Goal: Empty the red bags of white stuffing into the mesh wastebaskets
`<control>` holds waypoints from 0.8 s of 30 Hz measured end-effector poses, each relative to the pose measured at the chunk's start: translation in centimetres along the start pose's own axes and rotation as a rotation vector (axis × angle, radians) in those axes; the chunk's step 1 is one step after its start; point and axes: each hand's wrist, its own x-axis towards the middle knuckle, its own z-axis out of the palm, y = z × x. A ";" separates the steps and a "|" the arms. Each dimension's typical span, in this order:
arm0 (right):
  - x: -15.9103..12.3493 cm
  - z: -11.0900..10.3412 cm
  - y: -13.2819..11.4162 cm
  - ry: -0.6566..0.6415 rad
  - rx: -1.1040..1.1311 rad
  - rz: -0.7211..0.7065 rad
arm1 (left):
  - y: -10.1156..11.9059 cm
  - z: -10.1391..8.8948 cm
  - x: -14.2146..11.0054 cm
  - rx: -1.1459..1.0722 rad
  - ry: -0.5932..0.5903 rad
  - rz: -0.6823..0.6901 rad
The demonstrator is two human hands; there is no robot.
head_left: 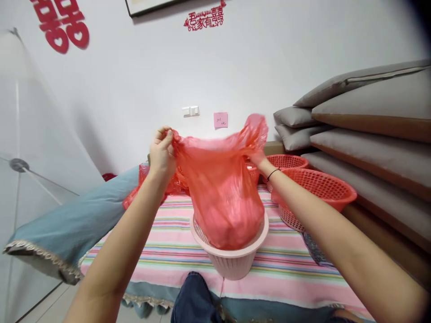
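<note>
A thin red plastic bag (222, 188) hangs stretched between my two hands, its lower part bulging down into the mouth of a light pink slatted wastebasket (232, 264). My left hand (162, 150) pinches the bag's upper left corner. At the upper right, my right hand (254, 157) grips the other side, its fingers partly covered by the translucent red plastic. The bag's bottom rests inside the basket's rim, and the rim shows all round the front. Whether anything lies within the bag cannot be made out.
Red perforated baskets (316, 184) stand at the right, behind my right forearm. More crumpled red bags (175, 186) lie behind my left hand. Grey cushions (370, 98) are stacked on the right. A striped pink cloth (161, 264) covers the surface, with a blue bolster (84, 215) at the left.
</note>
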 end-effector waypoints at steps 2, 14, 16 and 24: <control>1.0 -1.5 -1.2 0.095 0.026 0.015 | 0.2 -1.0 1.2 0.021 0.060 0.063; -1.2 -5.2 -5.9 -0.034 -0.108 -0.183 | -0.8 -5.6 4.0 0.158 0.203 0.010; -2.5 -5.4 -5.9 -0.124 -0.165 -0.162 | -0.7 -5.6 3.4 0.211 0.220 -0.054; -8.2 -7.0 -4.6 -0.402 -0.393 -0.062 | -1.3 -7.1 -3.7 0.439 0.138 -0.274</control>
